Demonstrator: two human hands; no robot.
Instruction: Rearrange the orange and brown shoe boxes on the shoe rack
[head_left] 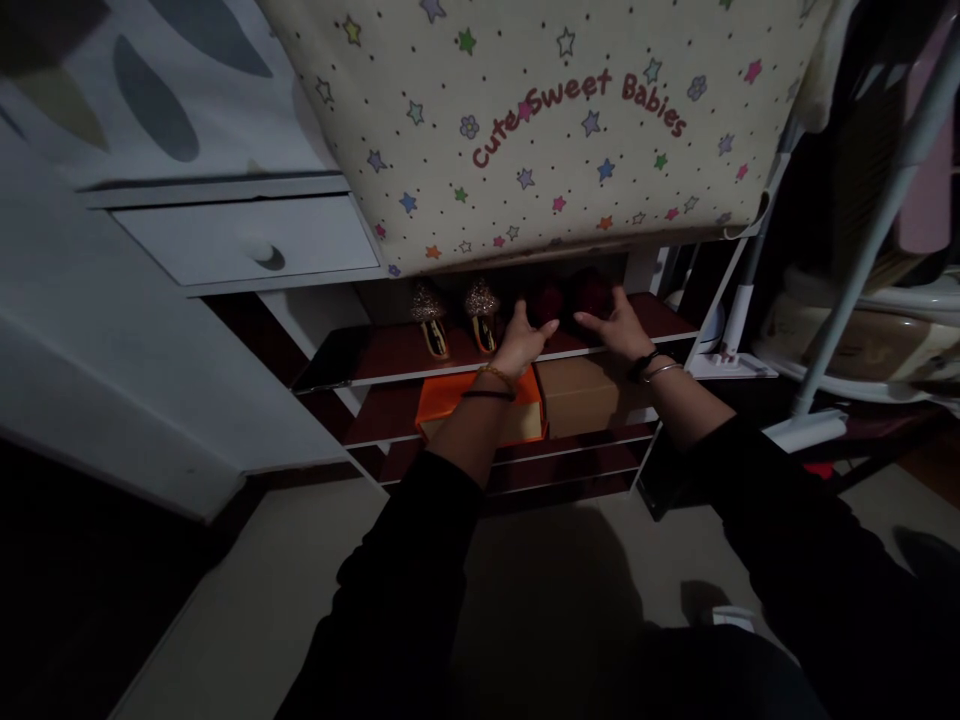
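The room is dim, and the light falls off quickly under a cream cover printed with coloured stars and the words "Cute Sweet Babies". Just below its hem, on the upper board of a low rack, sit two deep red, rounded things: a left red piece and a right red piece. They stand side by side, almost wine-dark, their tops curved (in this shadow I can't make out the material).

The left hand is at the left piece, thumb spread from the fingers; the right hand is at the other, thumb likewise apart. Whether either hand is actually clamped on its piece, I cannot tell.

To the left on the same board stands a pair of shoes, glittering gold with dark insides. Beneath, on the next board, an orange box sits beside a brown cardboard box. Further out come a white drawer on the left, a pale pole leaning on the right, and the light floor.
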